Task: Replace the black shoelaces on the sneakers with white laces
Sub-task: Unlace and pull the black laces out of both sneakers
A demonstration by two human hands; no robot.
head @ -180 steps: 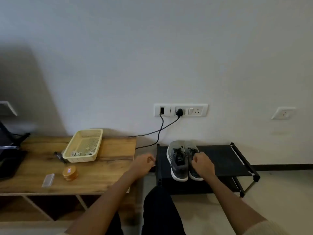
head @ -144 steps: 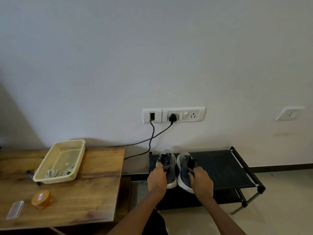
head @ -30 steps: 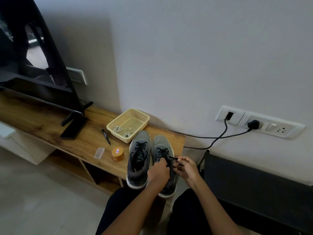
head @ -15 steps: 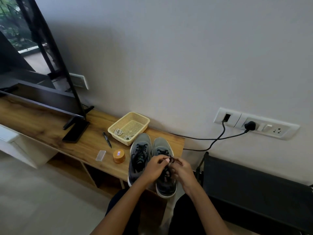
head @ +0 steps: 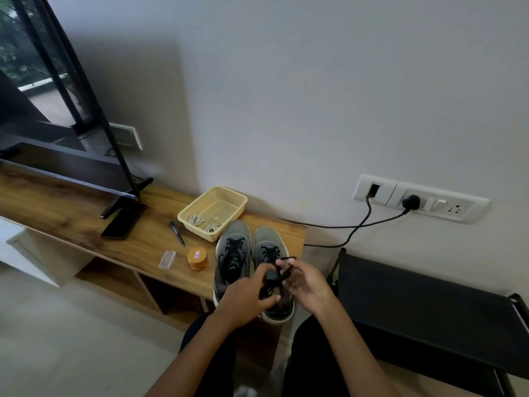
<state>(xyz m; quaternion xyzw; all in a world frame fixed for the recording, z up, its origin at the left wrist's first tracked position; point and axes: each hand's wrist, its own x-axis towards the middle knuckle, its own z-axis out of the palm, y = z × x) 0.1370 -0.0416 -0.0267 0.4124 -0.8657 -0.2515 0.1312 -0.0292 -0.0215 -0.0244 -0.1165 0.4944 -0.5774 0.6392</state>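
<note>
Two grey sneakers stand side by side on the right end of the wooden table point(head: 86, 227), toes to the wall. The left sneaker point(head: 233, 253) keeps its black lace tied. Over the right sneaker point(head: 269, 247) both hands work its black lace point(head: 283, 269). My left hand point(head: 246, 296) curls over the shoe's tongue and grips the lace near the top eyelets. My right hand point(head: 306, 285) pinches a loop of the same lace, lifted off the shoe. White laces point(head: 201, 220) lie coiled in the yellow basket point(head: 229, 196) behind the shoes.
A pen point(head: 177, 233), a small clear box point(head: 167, 259) and an orange round tin point(head: 197, 257) lie left of the sneakers. A TV point(head: 57, 167) stands further left. A black shoe rack point(head: 429, 310) is at the right, below a wall socket point(head: 420, 200) with cables.
The sneakers were lifted off the black rack and now stand on the wooden table. In the last second both hands have closed on the right sneaker's lace and pulled a loop up.
</note>
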